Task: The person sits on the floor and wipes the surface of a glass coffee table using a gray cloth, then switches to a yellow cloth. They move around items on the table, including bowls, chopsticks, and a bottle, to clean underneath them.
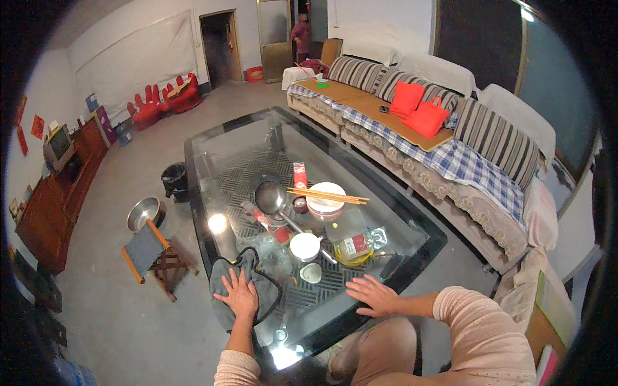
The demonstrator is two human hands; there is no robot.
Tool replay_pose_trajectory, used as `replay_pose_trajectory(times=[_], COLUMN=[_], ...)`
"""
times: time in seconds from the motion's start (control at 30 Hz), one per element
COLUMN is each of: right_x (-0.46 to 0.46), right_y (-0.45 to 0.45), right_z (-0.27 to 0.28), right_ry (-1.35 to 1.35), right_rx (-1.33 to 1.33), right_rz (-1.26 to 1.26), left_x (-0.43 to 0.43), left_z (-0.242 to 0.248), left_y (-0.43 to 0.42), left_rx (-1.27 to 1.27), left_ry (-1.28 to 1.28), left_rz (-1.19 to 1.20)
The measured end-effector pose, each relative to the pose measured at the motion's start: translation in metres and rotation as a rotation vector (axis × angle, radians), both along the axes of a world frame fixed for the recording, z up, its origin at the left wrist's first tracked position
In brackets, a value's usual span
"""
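My left hand (239, 293) lies flat with spread fingers on a grey cloth (226, 311) with black edging, at the near left corner of the glass-topped table (314, 316). Over the table's near edge is my right hand (375, 295), fingers apart and holding nothing; whether it touches the glass I cannot tell. Between and beyond the hands are a white lid or cup (305, 246), a small pale dish (310, 273) and a metal ladle (270, 197). Several chopsticks (333, 195) rest across a white bowl (324, 212). Right of these sits a clear plastic container (354, 245) bearing a label.
A folding stool (147, 253), a metal basin (144, 212) and a black bin (175, 178) stand on the floor to the left. Along the right runs a long sofa (386, 144) with striped cushions and red bags (426, 118). A person (301, 36) stands at the far doorway.
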State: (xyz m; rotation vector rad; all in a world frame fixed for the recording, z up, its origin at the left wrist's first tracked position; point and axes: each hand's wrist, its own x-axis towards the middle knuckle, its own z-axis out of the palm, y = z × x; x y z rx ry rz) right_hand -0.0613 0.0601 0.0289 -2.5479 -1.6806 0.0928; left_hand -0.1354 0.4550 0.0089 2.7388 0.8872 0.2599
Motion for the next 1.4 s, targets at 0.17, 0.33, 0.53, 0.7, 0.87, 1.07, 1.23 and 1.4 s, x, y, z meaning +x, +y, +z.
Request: replay_pose_trajectory(times=[0.17, 0.33, 0.53, 0.7, 0.87, 1.07, 1.23, 1.4], right_x=[-0.001, 0.002, 0.010, 0.067, 0.060, 0.064, 0.069, 0.074], right_y=[-0.002, 0.000, -0.001, -0.020, -0.022, -0.028, -0.025, -0.024], right_z=[-0.002, -0.006, -0.012, 0.001, -0.010, -0.016, -0.009, -0.003], right_ry=[-0.044, -0.047, -0.084, 0.110, 0.205, 0.226, 0.254, 0.232], right_rx=[0.028, 0.053, -0.064, -0.007, 0.107, 0.081, -0.035, -0.010], right_rz=[0.002, 0.015, 0.058, 0.489, 0.483, 0.469, 0.471, 0.496], left_x=[-0.023, -0.056, -0.080, -0.079, -0.090, -0.088, -0.085, -0.084], left_z=[0.001, 0.003, 0.001, 0.008, -0.003, 0.003, -0.001, 0.012], left_y=[-0.019, -0.041, -0.058, -0.056, -0.048, -0.053, -0.055, -0.057], left_rx=[-0.012, -0.027, -0.019, -0.037, 0.063, 0.055, -0.024, 0.025], left_ry=[-0.004, -0.020, 0.019, 0.114, 0.337, 0.338, 0.239, 0.246], left_rz=[0.023, 0.050, 0.002, 0.006, -0.040, -0.080, -0.043, -0.067])
